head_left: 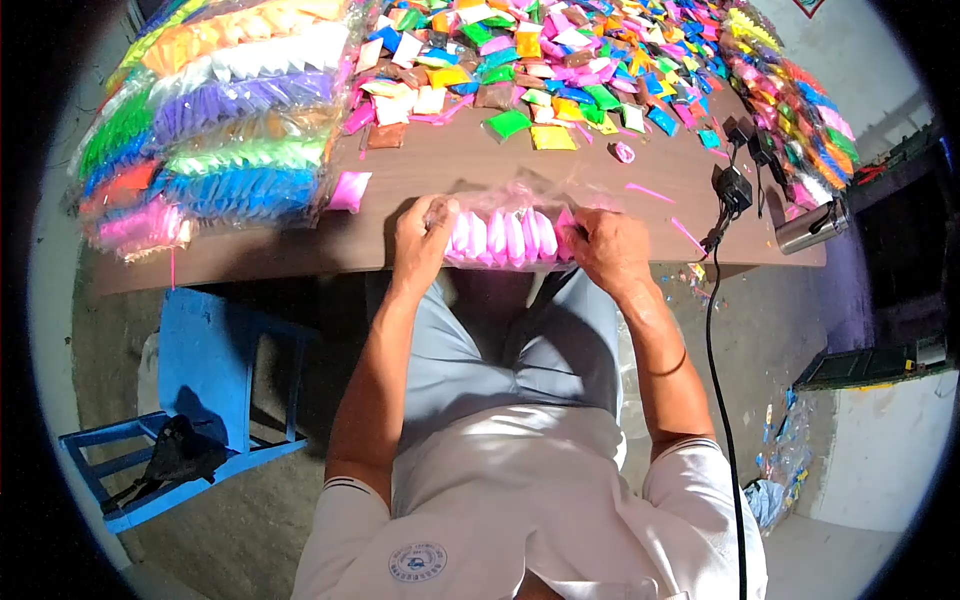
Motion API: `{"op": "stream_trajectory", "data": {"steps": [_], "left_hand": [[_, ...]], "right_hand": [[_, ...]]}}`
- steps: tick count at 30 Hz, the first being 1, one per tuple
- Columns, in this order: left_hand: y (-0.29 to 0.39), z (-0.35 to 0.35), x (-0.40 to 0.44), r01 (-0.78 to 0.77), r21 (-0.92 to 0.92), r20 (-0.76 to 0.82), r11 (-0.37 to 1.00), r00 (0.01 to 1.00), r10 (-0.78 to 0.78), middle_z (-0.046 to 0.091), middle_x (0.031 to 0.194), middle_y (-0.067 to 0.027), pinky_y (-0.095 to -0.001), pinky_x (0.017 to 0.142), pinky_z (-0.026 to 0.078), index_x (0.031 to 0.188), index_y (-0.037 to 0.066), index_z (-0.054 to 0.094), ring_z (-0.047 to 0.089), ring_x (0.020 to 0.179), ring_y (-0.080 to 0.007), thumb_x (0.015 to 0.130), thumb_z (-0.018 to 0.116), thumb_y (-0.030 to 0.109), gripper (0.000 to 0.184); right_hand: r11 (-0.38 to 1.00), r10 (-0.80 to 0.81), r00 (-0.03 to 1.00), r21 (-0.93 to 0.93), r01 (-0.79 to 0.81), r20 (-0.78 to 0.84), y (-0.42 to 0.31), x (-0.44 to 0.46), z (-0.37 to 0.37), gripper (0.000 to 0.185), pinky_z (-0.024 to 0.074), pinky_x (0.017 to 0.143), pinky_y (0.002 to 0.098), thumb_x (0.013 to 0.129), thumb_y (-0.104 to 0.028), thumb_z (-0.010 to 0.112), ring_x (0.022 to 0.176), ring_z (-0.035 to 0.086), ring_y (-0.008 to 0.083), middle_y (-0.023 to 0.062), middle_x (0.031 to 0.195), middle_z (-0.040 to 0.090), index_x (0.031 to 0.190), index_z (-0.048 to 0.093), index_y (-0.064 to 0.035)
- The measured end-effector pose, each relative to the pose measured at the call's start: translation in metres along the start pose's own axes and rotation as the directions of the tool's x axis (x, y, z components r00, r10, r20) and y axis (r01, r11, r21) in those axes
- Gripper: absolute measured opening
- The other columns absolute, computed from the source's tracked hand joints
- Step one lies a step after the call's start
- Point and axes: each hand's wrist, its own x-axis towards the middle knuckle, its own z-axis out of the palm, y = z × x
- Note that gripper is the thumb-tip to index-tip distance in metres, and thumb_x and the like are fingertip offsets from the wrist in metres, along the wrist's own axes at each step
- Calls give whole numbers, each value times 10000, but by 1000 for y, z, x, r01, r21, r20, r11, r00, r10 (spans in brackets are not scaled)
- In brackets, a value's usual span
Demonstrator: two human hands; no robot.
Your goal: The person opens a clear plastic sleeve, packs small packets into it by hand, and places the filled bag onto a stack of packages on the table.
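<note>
A clear plastic bag (505,237) holding a row of several pink packets lies across the table's front edge, between my two hands. My left hand (425,232) is closed on the bag's left end, thumb on top. At the other end, my right hand (608,243) grips the plastic with its fingers curled in, close to the last pink packet. A single pink packet (349,191) lies on the table to the left of my left hand.
Bags of sorted colored packets (250,100) are stacked at the left. A loose heap of mixed packets (560,60) covers the back. Black plugs and a cable (733,188), a metal cylinder (810,228) and more bagged packets (800,110) are at the right. A blue chair (205,370) stands lower left.
</note>
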Motion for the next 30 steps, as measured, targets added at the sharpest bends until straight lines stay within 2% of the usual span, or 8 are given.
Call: {"op": "stream_trajectory", "data": {"steps": [11,15,18,22,23,25,28,30], "left_hand": [[-7,1,3,3,-84,0,996,1000,-3,658,884,-88,-302,764,474,1021,-34,641,593,821,-148,887,641,306,365],[-5,0,2,21,-65,23,998,1000,-19,670,902,-98,-298,768,480,1016,-39,640,603,840,-145,886,648,268,334],[-6,2,2,-12,-86,9,996,1000,13,673,898,-97,-297,755,481,1014,-42,639,606,833,-141,889,645,250,318],[-1,2,2,-23,-66,10,998,1000,24,674,868,-83,-303,734,485,967,-26,644,608,811,-144,893,628,225,262],[-1,2,1,-38,-27,-2,999,999,38,673,865,-81,-312,736,484,956,-20,643,605,805,-145,871,627,196,234],[1,5,1,5,-153,4,988,1000,-4,673,872,-87,-322,744,482,967,-12,641,606,813,-152,847,615,164,215],[21,2,-1,-95,-42,-24,995,995,94,669,936,-109,-329,775,480,1022,-12,623,605,890,-175,873,603,190,251],[11,3,-2,-204,14,-48,979,978,205,637,1030,-119,-350,832,461,1098,-2,582,579,970,-199,890,620,246,325]], "right_hand": [[991,107,988,74,-115,113,16,11,-27,323,439,549,445,879,-299,611,577,550,382,218,644,570,750,614,-3],[918,127,992,379,-116,-4,-3,16,-61,302,438,562,313,914,-249,635,607,516,116,98,631,572,893,655,51],[827,19,984,556,84,-177,-28,24,-57,204,441,539,375,874,-190,648,532,560,263,198,641,574,884,671,12],[851,-49,996,518,83,-80,-68,57,-51,171,429,555,380,867,-169,628,565,546,297,193,679,572,874,650,0],[837,-152,980,511,197,-128,-79,68,-46,202,453,595,321,889,-167,638,637,570,165,114,714,632,952,663,23],[822,-315,931,437,366,-186,-103,92,-24,194,483,641,370,848,-152,652,675,619,268,165,772,653,958,666,8],[825,-405,913,449,344,46,-150,119,-1,205,505,739,470,775,-157,635,824,642,387,235,864,653,922,694,-28],[881,-472,836,181,437,280,-175,139,26,232,520,777,460,738,-136,672,869,661,365,218,914,678,929,704,-8]]}}
